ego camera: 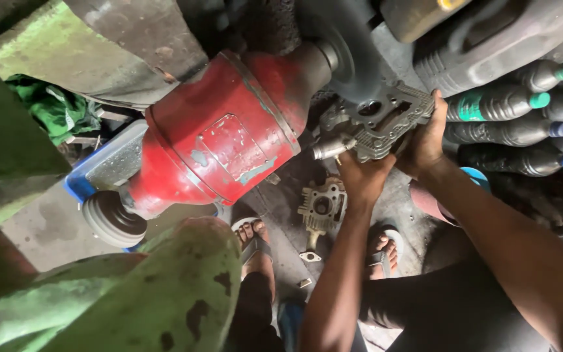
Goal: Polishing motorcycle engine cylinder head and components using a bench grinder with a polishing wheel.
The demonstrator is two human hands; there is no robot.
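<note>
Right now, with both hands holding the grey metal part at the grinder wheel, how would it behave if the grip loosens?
The metal part looks like a rigid casting, probably heavy for its size. Its greasy-looking surface may slip from the left hand or right hand. Being flat and angular, it would likely drop, not roll.

- We see dim, soft light with deep shadow at the top right.
- The green surface close to us is blurred.
</note>
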